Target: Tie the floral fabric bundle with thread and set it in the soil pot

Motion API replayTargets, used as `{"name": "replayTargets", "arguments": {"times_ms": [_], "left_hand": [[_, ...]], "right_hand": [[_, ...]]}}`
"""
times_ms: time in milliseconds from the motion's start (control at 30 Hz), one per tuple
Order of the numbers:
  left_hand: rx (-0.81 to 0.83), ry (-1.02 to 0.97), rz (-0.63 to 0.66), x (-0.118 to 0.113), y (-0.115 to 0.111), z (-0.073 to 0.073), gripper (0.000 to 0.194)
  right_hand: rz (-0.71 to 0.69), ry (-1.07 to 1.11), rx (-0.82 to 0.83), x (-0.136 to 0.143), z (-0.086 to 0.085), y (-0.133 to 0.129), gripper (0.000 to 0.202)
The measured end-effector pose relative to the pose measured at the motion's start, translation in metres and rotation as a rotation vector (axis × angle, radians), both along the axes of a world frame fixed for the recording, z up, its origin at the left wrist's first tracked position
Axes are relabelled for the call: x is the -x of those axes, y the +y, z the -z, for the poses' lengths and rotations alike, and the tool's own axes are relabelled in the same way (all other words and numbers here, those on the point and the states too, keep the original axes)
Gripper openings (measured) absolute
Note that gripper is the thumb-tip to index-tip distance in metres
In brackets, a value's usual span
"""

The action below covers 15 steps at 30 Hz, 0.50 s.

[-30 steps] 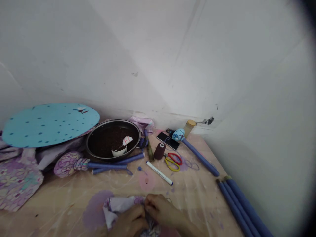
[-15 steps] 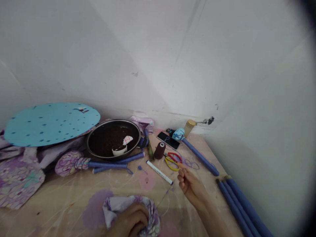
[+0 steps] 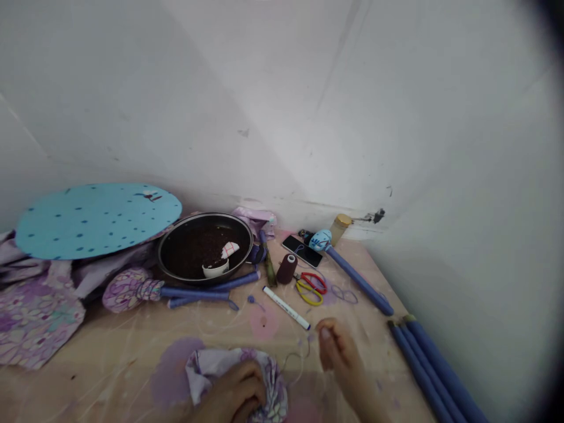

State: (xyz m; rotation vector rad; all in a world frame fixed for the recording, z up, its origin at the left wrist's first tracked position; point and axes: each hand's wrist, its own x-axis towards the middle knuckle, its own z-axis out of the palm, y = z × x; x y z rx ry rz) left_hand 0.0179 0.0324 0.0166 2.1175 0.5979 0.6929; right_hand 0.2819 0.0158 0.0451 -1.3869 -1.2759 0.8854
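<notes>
At the table's near edge my left hand [image 3: 240, 388] is closed on a gathered piece of purple floral fabric [image 3: 207, 364]. Its fingertips press into the bunched cloth. To the right of it, my right hand [image 3: 339, 352] is raised with fingers curled and pinched together; whatever sits between them is too small to make out. A thin thread [image 3: 293, 355] runs slack from the fabric toward the right hand. Just beyond that hand lie a white marker [image 3: 286, 307] and scissors [image 3: 311, 288] with red and yellow handles.
A maroon thread spool [image 3: 287, 269] stands by a phone [image 3: 302, 251]. At the back left are a dark pan [image 3: 163, 258] and a blue oval board [image 3: 97, 223]. Blue wrapped sticks [image 3: 440, 370] lie along the right edge; a cloth-headed stick [image 3: 359, 280] lies near the jar [image 3: 341, 228].
My right hand has come down and nearer, and its wrist has turned. The thread, taut before, now hangs in a loose curve. My left hand keeps its hold on the fabric.
</notes>
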Motion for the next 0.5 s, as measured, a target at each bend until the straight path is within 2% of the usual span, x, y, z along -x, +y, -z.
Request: {"name": "replayTargets", "arguments": {"times_ms": [67, 133, 200, 300, 367, 500], "left_hand": [[-0.011, 0.000, 0.023, 0.001, 0.000, 0.001, 0.018], [-0.001, 0.018, 0.029, 0.003, 0.000, 0.005, 0.017], [0.051, 0.076, -0.020, 0.005, -0.001, 0.010, 0.022], [0.163, 0.139, -0.115, 0.007, -0.004, 0.011, 0.040], [0.214, 0.160, -0.146, 0.009, -0.006, 0.006, 0.049], [0.181, 0.218, -0.111, 0.012, -0.006, -0.011, 0.056]], "right_hand": [[-0.196, -0.171, 0.024, 0.025, 0.020, -0.014, 0.006], [-0.392, -0.284, 0.145, 0.044, 0.035, -0.024, 0.031], [-0.489, -0.342, 0.187, 0.055, 0.041, -0.029, 0.043], [-0.583, -0.434, 0.241, 0.059, 0.039, -0.029, 0.046], [-0.610, -0.524, 0.214, 0.058, 0.038, -0.029, 0.043], [-0.602, -0.770, -0.042, 0.055, 0.048, -0.029, 0.025]]}}
